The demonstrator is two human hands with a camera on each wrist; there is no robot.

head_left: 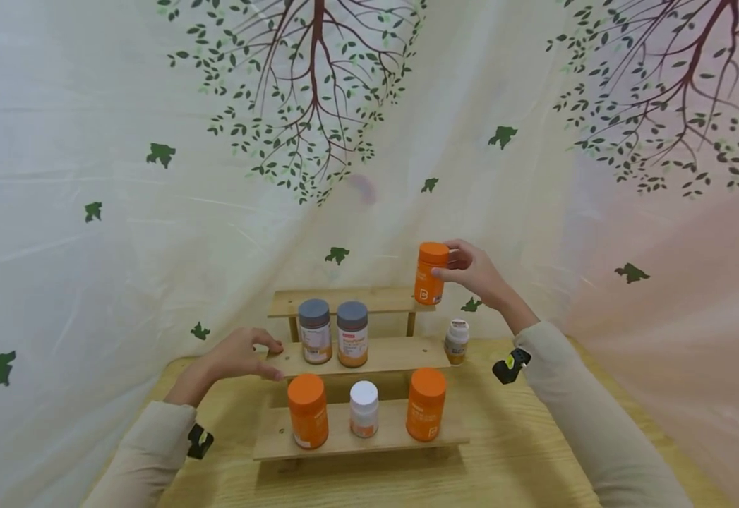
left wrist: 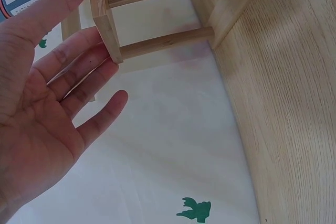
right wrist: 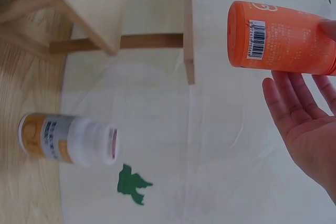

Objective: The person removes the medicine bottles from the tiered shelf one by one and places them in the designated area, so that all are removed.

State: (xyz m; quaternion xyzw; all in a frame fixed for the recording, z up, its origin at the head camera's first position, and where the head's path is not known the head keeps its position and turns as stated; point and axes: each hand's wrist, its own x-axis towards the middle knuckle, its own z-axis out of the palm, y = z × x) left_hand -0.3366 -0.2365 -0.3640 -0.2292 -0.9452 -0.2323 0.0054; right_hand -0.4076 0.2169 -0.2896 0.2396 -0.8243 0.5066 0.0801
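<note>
My right hand (head_left: 476, 273) grips an orange bottle (head_left: 430, 286) with an orange lid by its upper part, upright at the right end of the top tier. In the right wrist view, the bottle's base is clear of the shelf board. My left hand (head_left: 232, 356) holds the left end of the middle tier of a wooden stepped stand (head_left: 401, 351), thumb toward the front edge and fingers at the back. In the left wrist view, its fingertips (left wrist: 107, 66) meet the board's end. Two grey-lidded jars (head_left: 315, 339) stand on that middle tier.
On the bottom tier stand two more orange bottles (head_left: 308, 416) (head_left: 427, 409) with a small white-lidded bottle (head_left: 364, 413) between them. Another small white bottle (head_left: 457, 344) stands on the wooden table (head_left: 509, 437), right of the stand. A leaf-printed curtain (head_left: 217, 212) hangs behind.
</note>
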